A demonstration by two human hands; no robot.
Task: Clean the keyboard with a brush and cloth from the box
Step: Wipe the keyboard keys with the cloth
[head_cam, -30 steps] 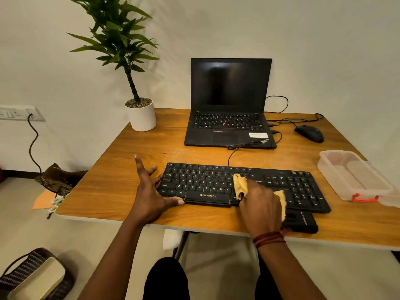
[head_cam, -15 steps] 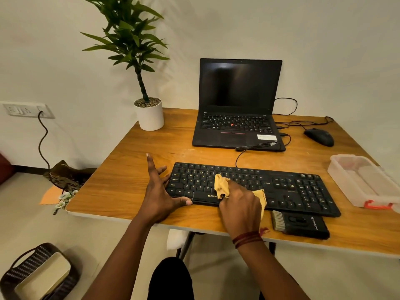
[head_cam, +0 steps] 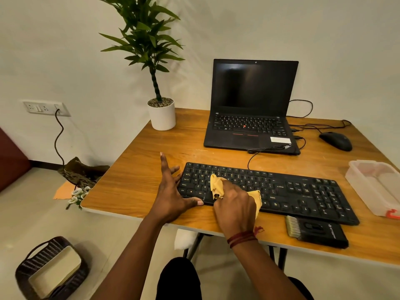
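A black keyboard [head_cam: 303, 191] lies along the front of the wooden table [head_cam: 138, 182]. My right hand [head_cam: 234, 204] grips a crumpled yellow cloth [head_cam: 217, 185] and presses it onto the keys left of the keyboard's middle. At the keyboard's left end my left hand [head_cam: 171, 191] rests with fingers spread, the thumb against the front edge. A black brush [head_cam: 316, 231] with pale bristles lies on the table in front of the keyboard's right part. At the right edge sits the clear plastic box [head_cam: 374, 185] with a red clasp.
Behind the keyboard stands an open black laptop [head_cam: 251, 109], with cables and a black mouse [head_cam: 335, 140] to its right. A potted plant [head_cam: 161, 113] stands at the back left corner. On the floor at the left sits a dark basket [head_cam: 52, 269].
My right hand has slid the cloth leftward across the keys, from right of the middle to left of it. The left hand has stayed at the keyboard's left end.
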